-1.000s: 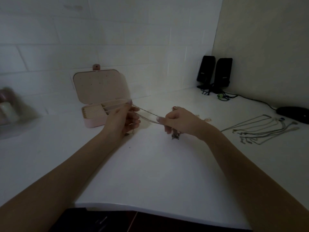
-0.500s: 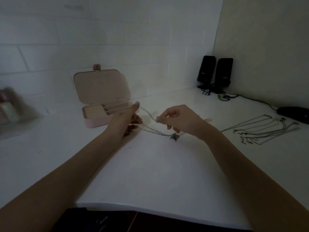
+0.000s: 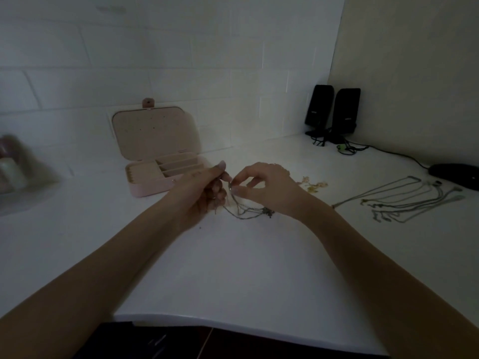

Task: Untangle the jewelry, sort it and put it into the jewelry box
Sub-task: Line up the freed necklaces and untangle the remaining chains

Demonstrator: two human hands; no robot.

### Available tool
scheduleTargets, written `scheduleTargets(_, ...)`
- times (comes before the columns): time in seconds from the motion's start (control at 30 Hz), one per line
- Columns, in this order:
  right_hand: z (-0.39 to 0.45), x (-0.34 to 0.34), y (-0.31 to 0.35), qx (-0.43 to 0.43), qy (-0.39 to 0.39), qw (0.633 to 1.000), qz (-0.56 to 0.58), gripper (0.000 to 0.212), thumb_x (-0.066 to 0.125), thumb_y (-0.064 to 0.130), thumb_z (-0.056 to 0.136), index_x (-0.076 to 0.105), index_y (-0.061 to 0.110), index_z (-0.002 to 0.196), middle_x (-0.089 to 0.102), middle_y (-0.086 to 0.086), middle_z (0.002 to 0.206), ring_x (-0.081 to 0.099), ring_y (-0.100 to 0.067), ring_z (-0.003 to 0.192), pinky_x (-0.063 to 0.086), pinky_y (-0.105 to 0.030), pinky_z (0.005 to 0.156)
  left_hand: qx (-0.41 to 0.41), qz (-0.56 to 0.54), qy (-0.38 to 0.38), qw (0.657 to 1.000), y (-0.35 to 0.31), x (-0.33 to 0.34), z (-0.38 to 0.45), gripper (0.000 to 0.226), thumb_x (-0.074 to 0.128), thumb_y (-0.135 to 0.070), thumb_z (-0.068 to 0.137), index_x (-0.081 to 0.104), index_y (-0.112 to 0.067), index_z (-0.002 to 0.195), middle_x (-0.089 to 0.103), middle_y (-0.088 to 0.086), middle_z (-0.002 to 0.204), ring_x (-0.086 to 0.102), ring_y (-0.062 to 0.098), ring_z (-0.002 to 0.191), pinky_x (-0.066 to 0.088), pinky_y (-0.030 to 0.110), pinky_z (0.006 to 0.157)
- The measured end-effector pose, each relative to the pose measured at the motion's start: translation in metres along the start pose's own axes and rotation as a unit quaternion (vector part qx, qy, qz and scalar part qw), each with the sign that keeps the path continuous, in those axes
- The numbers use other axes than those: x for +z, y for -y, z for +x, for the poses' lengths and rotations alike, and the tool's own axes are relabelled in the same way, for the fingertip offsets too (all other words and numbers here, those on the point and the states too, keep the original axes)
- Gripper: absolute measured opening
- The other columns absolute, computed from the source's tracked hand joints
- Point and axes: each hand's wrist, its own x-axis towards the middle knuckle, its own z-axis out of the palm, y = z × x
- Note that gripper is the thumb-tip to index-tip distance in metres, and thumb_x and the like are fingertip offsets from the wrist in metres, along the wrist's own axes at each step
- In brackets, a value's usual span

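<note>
Both hands have closed in together since a second ago, chain now slack. Left hand [image 3: 204,189] and right hand [image 3: 261,186] pinch the tangled necklace chain [image 3: 243,212] between fingertips, loops drooping below the fingers onto the white counter [image 3: 233,268]. Open pink jewelry box [image 3: 158,161] sits just beyond the left fingers; sorted necklaces [image 3: 404,198] lie well right.

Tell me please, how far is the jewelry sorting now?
Partly done. Several chains already lie separated in a row on the right of the counter. Now the left hand and right hand pinch a tangled chain, with its pendant resting on the counter. Small gold pieces wait behind. The open jewelry box appears to hold nothing yet, so all the storing remains.
</note>
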Motion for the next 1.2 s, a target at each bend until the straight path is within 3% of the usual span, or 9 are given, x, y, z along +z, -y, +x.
scheduleTargets(0.13, 0.0, 0.007, 0.001, 0.009, 0.003, 1.0, 0.015, 0.008, 0.072, 0.029, 0.081, 0.065, 0.026, 0.08, 0.067, 0.006, 0.092, 0.065, -0.018, 0.08, 0.052, -0.032, 0.072, -0.013, 0.028, 0.022, 0.999, -0.001, 0.002, -0.002, 0.044, 0.055, -0.039, 0.087, 0.063, -0.015, 0.05, 0.043, 0.0, 0.045, 0.047, 0.013, 0.041, 0.035, 0.025, 0.047)
scheduleTargets(0.23, 0.002, 0.005, 0.003, 0.002, 0.008, 1.0, 0.028, 0.007, 0.069, 0.021, 0.085, 0.071, 0.016, 0.081, 0.066, 0.01, 0.07, 0.062, -0.003, 0.062, 0.048, -0.018, 0.062, -0.027, 0.031, 0.001, 0.999, -0.001, 0.002, -0.001, 0.055, 0.05, -0.041, 0.092, 0.054, -0.014, 0.044, 0.037, 0.002, 0.041, 0.044, 0.015, 0.037, 0.032, 0.025, 0.045)
scheduleTargets(0.37, 0.002, -0.004, 0.005, 0.032, 0.008, 0.992, 0.12, 0.012, 0.061, 0.011, 0.09, 0.071, 0.005, 0.086, 0.068, -0.004, 0.072, 0.064, -0.009, 0.058, 0.052, -0.019, 0.064, -0.039, 0.014, -0.013, 0.999, -0.001, -0.002, 0.0, 0.061, 0.047, -0.042, 0.093, 0.038, -0.013, 0.04, 0.024, 0.002, 0.037, 0.029, 0.014, 0.03, 0.027, 0.021, 0.04)
scheduleTargets(0.5, 0.001, -0.007, 0.008, 0.045, -0.024, 0.987, 0.149, 0.019, 0.052, 0.01, 0.095, 0.062, 0.005, 0.081, 0.068, -0.009, 0.075, 0.066, -0.015, 0.065, 0.055, -0.027, 0.069, -0.026, 0.062, -0.025, 0.997, 0.0, -0.004, 0.001, 0.061, 0.048, -0.043, 0.093, 0.038, -0.013, 0.04, 0.023, 0.001, 0.037, 0.019, 0.012, 0.027, 0.018, 0.015, 0.035)
scheduleTargets(0.63, 0.002, -0.014, 0.015, 0.109, -0.038, 0.93, 0.35, 0.025, 0.043, 0.013, 0.1, 0.052, 0.007, 0.077, 0.06, -0.01, 0.066, 0.062, -0.022, 0.058, 0.058, -0.036, 0.064, -0.018, 0.099, -0.049, 0.994, 0.001, -0.004, 0.001, 0.053, 0.052, -0.041, 0.092, 0.046, -0.013, 0.048, 0.022, 0.0, 0.041, 0.019, 0.012, 0.031, 0.017, 0.013, 0.039)
scheduleTargets(0.73, 0.002, -0.021, 0.013, 0.108, -0.052, 0.927, 0.356, 0.023, 0.045, 0.018, 0.099, 0.056, 0.01, 0.08, 0.043, -0.001, 0.053, 0.039, -0.014, 0.041, 0.043, -0.025, 0.045, 0.012, 0.135, -0.061, 0.989, 0.003, -0.006, 0.002, 0.04, 0.055, -0.034, 0.093, 0.052, -0.012, 0.06, 0.028, 0.001, 0.046, 0.023, 0.014, 0.035, 0.018, 0.014, 0.038)
scheduleTargets(0.9, 0.003, -0.032, 0.008, 0.09, -0.093, 0.916, 0.38, 0.019, 0.056, 0.027, 0.094, 0.065, 0.012, 0.087, 0.025, 0.008, 0.049, 0.019, -0.006, 0.041, 0.017, -0.018, 0.039, 0.056, 0.16, -0.091, 0.981, 0.003, -0.01, 0.001, 0.015, 0.067, -0.017, 0.086, 0.053, -0.015, 0.081, 0.052, 0.001, 0.062, 0.043, 0.01, 0.038, 0.025, 0.013, 0.033)
scheduleTargets(1.03, 0.002, -0.034, 0.008, 0.088, -0.087, 0.899, 0.419, 0.019, 0.055, 0.027, 0.094, 0.066, 0.012, 0.09, 0.022, 0.008, 0.049, 0.016, -0.004, 0.04, 0.013, -0.017, 0.037, 0.035, 0.076, -0.046, 0.995, -0.005, -0.005, -0.004, 0.007, 0.059, -0.011, 0.091, 0.064, -0.011, 0.085, 0.061, 0.001, 0.075, 0.054, 0.006, 0.046, 0.029, 0.015, 0.034)
scheduleTargets(1.2, 0.0, -0.035, 0.008, 0.116, -0.059, 0.936, 0.327, 0.031, 0.055, 0.036, 0.093, 0.07, 0.015, 0.075, 0.036, 0.002, 0.049, 0.028, -0.01, 0.041, 0.027, -0.021, 0.042, 0.014, 0.016, -0.014, 1.0, -0.012, -0.004, -0.006, 0.016, 0.053, -0.013, 0.093, 0.067, -0.011, 0.087, 0.062, -0.001, 0.062, 0.06, 0.006, 0.051, 0.039, 0.015, 0.037)
